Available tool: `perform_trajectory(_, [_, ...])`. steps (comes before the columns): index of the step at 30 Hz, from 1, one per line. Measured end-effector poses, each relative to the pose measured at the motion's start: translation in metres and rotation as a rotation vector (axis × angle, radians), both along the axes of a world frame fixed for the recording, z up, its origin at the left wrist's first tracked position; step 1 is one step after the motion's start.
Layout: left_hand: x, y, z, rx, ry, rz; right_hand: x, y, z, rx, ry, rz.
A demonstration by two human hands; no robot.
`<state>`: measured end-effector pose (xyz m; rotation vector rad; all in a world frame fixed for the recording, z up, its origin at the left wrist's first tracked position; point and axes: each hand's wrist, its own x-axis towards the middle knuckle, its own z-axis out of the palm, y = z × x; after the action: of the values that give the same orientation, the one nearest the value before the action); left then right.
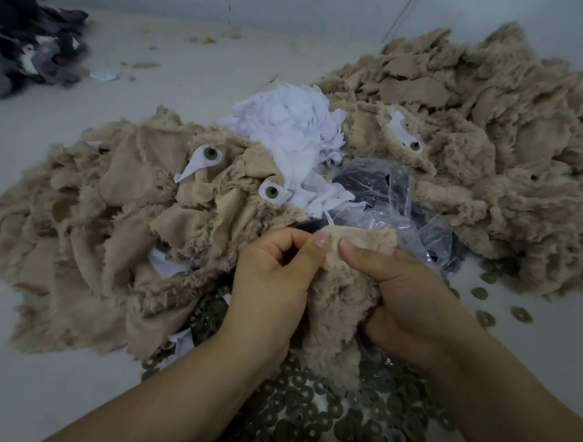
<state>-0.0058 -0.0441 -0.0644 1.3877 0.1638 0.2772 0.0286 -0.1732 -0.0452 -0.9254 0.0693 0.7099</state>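
Left hand [275, 275] and right hand [400, 289] both pinch the plush piece [340, 299] by its top edge, over the washers [325, 419] at the surface's near edge. Probably opening it up; next calls for careful fingertip parting.

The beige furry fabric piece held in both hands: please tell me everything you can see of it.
The beige furry fabric piece is soft plush with long fluffy pile; its top edge is folded over and shows a smooth backing. It is crumpled between the hands. The left hand pinches its top edge; the right hand grips its right side, thumb on the fold. Below it lies a heap of dark round discs with holes.
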Motion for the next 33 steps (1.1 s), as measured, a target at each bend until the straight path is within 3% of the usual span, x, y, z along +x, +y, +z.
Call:
perform_trajectory(4, [-0.004,0.000,-0.001,0.100,-0.038,0.015,-0.002,0.001,-0.001,0.004,0.000,0.008])
perform_trajectory(10, [-0.003,-0.002,-0.001,-0.132,0.008,-0.022,0.000,-0.002,0.000,-0.046,0.032,0.021])
perform_trajectory(18, [-0.006,0.000,0.002,-0.126,0.034,-0.026,0.005,-0.007,0.002,-0.102,0.000,0.059])
perform_trajectory(26, [-0.005,-0.005,0.002,-0.269,0.000,-0.106,0.003,-0.007,0.000,-0.031,0.079,0.105])
perform_trajectory(30, [-0.002,0.000,0.000,-0.283,0.078,-0.092,0.009,-0.011,-0.002,-0.031,0.104,0.127])
perform_trajectory(33, [0.000,0.004,-0.001,-0.322,0.135,-0.063,0.013,-0.016,0.002,0.118,0.103,0.244])
